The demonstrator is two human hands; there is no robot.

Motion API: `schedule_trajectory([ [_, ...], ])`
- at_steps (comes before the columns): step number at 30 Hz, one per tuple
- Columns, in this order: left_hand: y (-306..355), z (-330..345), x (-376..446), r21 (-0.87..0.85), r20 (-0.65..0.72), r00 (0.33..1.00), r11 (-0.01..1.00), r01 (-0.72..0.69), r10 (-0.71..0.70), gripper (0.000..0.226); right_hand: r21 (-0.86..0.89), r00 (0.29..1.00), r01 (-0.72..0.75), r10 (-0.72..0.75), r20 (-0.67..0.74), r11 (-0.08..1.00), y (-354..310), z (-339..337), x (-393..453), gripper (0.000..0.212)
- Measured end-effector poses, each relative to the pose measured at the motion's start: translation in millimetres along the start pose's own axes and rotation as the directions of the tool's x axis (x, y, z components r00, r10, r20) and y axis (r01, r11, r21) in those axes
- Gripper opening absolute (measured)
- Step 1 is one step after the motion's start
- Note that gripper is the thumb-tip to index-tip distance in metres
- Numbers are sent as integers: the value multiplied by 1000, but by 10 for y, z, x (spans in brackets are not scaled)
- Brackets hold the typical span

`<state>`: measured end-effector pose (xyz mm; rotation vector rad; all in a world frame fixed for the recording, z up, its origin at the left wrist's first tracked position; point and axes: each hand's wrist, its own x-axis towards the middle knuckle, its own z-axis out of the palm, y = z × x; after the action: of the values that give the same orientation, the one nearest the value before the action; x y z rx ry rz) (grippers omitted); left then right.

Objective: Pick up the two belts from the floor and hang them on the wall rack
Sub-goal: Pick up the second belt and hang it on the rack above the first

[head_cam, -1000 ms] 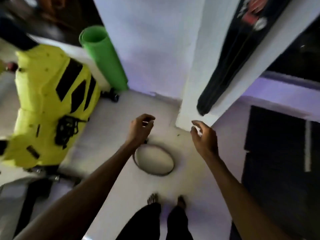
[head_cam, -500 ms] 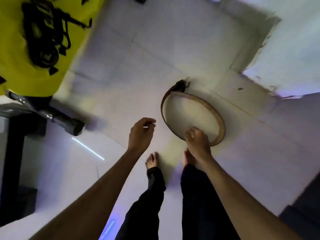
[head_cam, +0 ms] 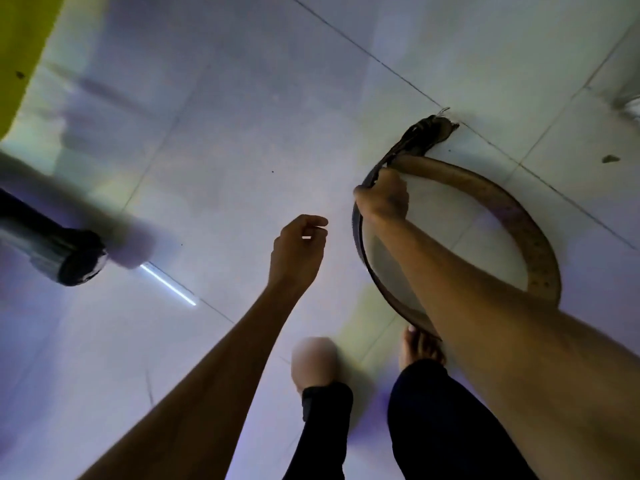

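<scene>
Right hand (head_cam: 382,197) is clamped on the brown leather belt (head_cam: 519,223), which lies coiled in a ring on the tiled floor (head_cam: 242,133) by my bare feet. Left hand (head_cam: 298,252) hangs beside it, loosely curled and empty.

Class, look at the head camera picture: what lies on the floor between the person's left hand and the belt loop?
Nothing: in the head view, only bare floor tile separates the left hand from the belt.
</scene>
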<state>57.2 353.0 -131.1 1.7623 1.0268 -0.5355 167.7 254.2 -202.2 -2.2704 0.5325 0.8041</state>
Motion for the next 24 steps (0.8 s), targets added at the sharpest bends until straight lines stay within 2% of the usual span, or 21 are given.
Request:
schedule_trajectory([
  [2,99,-30,-215,-59,-13,1000,998,-5,5,25,104,999,-11,7,40,995,-10,-220,-229,20],
  [4,368,-145,-561,-132,-7,1000,991,8,-9,18,211,988,0,-33,152,978,-54,-673,-673,16],
  [6,725,-256,-929,-188,89,996,981,45,-28,20,303,958,25,-109,264,953,-96,-1197,-1206,25],
  [8,1157,-385,-1331,-241,209,978,968,68,-17,23,338,930,93,-203,307,937,-153,-1822,-1774,35],
  [9,1374,-453,-1546,-245,261,965,967,69,-3,27,337,920,119,-232,315,934,-181,-2136,-2053,38],
  [11,1809,-575,-1950,-231,334,941,973,29,51,56,334,901,153,-270,340,930,-222,-2693,-2547,41],
  [12,2059,-641,-2190,-222,362,928,975,-4,86,64,336,897,158,-277,344,928,-232,-2983,-2800,42],
  [13,2313,-712,-2444,-216,395,909,975,-52,136,63,344,898,156,-278,341,926,-242,-3276,-3062,41],
  [17,3276,-958,-3499,-254,492,780,921,-297,387,37,403,902,211,-337,271,891,-421,-4320,-4009,42],
  [21,3994,-1096,-4469,-327,471,720,859,-394,510,42,454,894,337,-432,119,824,-678,-5198,-4758,44],
  [24,4430,-1116,-5197,-368,412,643,763,-531,646,45,417,863,447,-504,29,791,-721,-5755,-5307,39],
])
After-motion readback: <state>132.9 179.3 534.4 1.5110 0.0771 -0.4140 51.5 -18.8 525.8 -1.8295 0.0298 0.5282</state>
